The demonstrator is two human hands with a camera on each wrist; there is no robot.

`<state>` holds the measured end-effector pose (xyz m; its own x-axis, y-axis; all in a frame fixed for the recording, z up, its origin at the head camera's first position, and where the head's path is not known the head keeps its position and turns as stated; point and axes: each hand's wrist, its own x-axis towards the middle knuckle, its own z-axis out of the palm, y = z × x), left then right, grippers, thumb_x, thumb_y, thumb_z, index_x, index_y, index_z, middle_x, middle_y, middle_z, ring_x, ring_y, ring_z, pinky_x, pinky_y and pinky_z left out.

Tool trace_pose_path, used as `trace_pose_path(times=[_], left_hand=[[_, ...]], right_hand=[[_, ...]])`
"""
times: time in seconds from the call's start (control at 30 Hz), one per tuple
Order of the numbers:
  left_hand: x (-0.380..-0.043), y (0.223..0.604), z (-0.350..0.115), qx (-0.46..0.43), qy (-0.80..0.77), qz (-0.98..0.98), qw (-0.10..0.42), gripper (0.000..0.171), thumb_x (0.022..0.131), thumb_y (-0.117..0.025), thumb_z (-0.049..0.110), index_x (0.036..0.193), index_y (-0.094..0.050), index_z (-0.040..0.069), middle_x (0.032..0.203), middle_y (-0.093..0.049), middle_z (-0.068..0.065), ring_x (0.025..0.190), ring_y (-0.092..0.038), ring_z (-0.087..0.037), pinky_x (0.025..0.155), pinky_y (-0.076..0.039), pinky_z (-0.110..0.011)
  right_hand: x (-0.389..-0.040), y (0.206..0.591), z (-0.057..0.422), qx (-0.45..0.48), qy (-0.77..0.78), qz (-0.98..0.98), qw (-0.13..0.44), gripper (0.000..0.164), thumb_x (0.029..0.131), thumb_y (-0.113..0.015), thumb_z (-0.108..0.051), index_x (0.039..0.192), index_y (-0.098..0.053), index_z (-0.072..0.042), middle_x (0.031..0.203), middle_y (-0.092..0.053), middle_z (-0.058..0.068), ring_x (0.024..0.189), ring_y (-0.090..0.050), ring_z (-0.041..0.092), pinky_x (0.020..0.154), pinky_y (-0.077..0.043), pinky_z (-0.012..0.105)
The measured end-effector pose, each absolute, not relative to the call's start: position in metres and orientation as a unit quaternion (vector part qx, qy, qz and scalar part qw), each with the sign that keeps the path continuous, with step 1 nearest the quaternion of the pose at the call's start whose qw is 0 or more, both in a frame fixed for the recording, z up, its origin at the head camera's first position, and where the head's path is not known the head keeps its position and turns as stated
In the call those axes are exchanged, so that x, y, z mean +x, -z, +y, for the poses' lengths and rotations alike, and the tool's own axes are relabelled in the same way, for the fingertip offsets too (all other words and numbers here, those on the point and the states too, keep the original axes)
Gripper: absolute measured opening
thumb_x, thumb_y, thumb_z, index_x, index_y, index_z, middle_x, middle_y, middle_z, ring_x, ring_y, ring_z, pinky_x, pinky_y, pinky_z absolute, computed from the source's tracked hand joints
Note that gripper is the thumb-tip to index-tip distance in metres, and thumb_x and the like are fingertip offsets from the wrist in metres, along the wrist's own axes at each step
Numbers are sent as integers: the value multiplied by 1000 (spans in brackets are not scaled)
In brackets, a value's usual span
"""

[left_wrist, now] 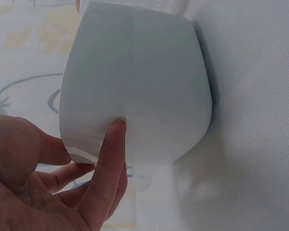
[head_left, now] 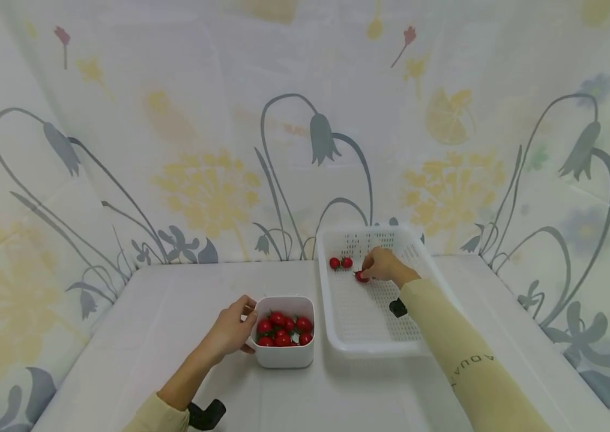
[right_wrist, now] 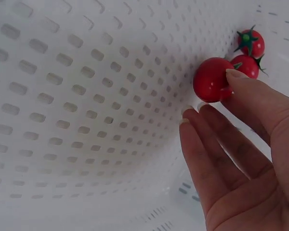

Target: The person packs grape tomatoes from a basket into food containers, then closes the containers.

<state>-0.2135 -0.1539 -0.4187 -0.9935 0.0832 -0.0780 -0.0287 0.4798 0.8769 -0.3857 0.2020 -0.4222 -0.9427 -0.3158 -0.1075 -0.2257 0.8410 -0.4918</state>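
In the head view my left hand [head_left: 233, 327] is at the left side of a small white box [head_left: 285, 358], which holds several cherry tomatoes [head_left: 281, 338]. The left wrist view shows the thumb at the rim of that box and a fingertip on its outer wall. Inside a white perforated basket [head_left: 343, 346], my right hand [head_left: 383, 265] pinches a red cherry tomato [right_wrist: 212, 81] between thumb and index finger. Its other fingers stay extended. Two more cherry tomatoes with green stems [right_wrist: 250, 42] lie just beyond it in the basket.
Box and basket stand side by side on a white-covered table [head_left: 175, 300], with a narrow gap between them. Behind rises a flower-printed curtain [head_left: 305, 180], and the same print flanks both sides. The basket's raised walls surround my right hand.
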Motion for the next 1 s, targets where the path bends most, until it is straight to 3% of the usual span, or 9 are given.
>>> trace_pose_path(times=[0.17, 0.57, 1.0], left_hand=[[-214, 422, -153, 17, -508, 859, 56, 15, 104, -51, 5, 117, -56, 0, 126, -60, -26, 103, -64, -35, 50, -63, -39], [-214, 422, -154, 19, -510, 858, 55, 16, 104, -51, 5, 118, -56, 0, 127, -60, -25, 101, -64, -34, 52, -63, -38], [-214, 422, -155, 16, -507, 860, 61, 17, 105, -51, 7, 121, -56, 1, 129, -60, -24, 101, -65, -34, 53, -64, -38]], right_hand=[[-386, 426, 196, -139, 244, 955, 98, 16, 90, -77, -11, 96, -75, 4, 90, -73, 12, 78, -64, 19, 69, -58, 29], [-385, 422, 189, -130, 247, 954, 112, 16, 88, -79, -7, 94, -73, 6, 86, -72, 13, 70, -69, 17, 66, -61, 29], [-384, 419, 198, -131, 309, 930, 147, 19, 92, -75, -11, 101, -73, 6, 89, -74, 13, 77, -71, 18, 76, -63, 32]])
